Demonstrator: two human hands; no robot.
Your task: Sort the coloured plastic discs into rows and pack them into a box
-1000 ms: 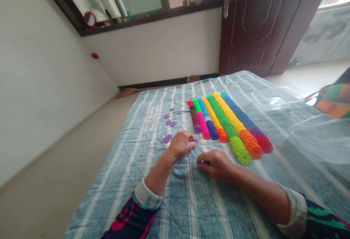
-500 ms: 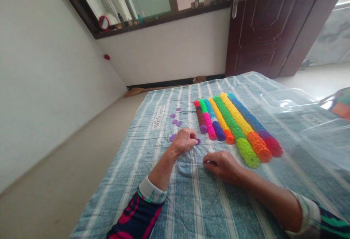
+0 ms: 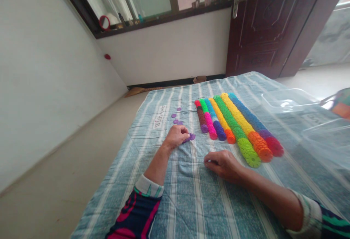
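My left hand [image 3: 175,137] is low over the striped cloth, thumb and fingers pinched on a purple notched plastic disc [image 3: 186,139]. Another purple disc [image 3: 192,136] lies right at the fingertips, overlapping or touching it. Several loose purple discs [image 3: 173,116] are scattered just beyond this hand. To the right, my right hand [image 3: 224,164] rests on the cloth with its fingers curled together; whatever they hold, if anything, is hidden. Beyond it lie rows of overlapping discs in bands of colour, among them a green row [image 3: 229,118] and a short brown row [image 3: 201,117] with a purple end.
Blue-and-white striped cloth [image 3: 161,159] covers the surface, with "With love" printed on it. Clear plastic containers [image 3: 290,98] stand at the right, near a colourful item [image 3: 341,104] at the edge. A dark red door [image 3: 268,20] and a windowsill are behind.
My left hand has moved left from the disc at its fingertips to the other purple disc, and the two discs are now together. My right hand has hardly moved.
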